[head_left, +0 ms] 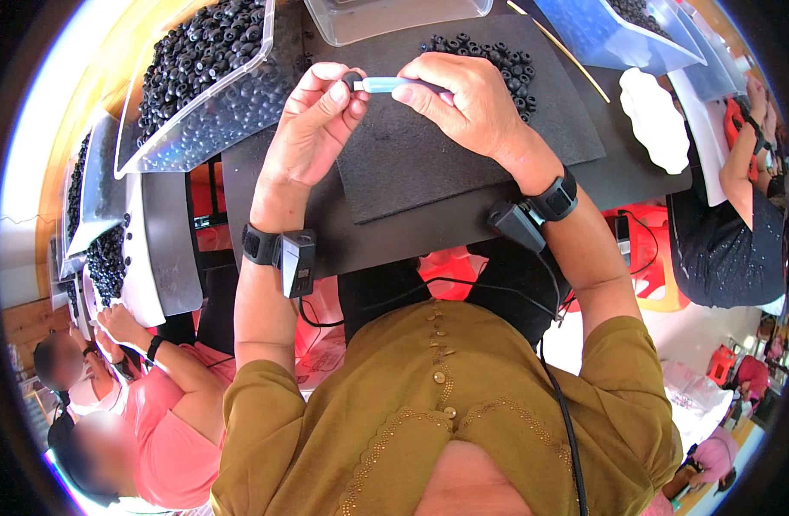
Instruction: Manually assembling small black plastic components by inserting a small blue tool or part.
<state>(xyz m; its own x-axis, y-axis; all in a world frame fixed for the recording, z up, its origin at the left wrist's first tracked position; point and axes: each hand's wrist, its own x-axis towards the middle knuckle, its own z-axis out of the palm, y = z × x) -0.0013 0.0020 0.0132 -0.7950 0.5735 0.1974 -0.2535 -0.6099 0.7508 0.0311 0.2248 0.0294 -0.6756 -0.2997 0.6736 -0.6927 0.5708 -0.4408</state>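
Note:
My left hand (315,125) pinches a small black round rubber-like piece (351,80) between thumb and fingertips, above the far side of a dark mat. My right hand (480,103) grips a slim light-blue tool (382,84) with a dark rear end, held level. Its short whitish tip meets or nearly meets the black piece; I cannot tell if it goes in. Behind my right hand, a heap of similar small black pieces (517,73) lies on the dark mat (429,172).
A clear bin (197,129) full of black pieces stands at left. Another clear tray (394,21) sits at the back, a blue bin (610,43) at far right. A thin stick (567,56) and a white crumpled item (654,120) lie at right. People sit on both sides.

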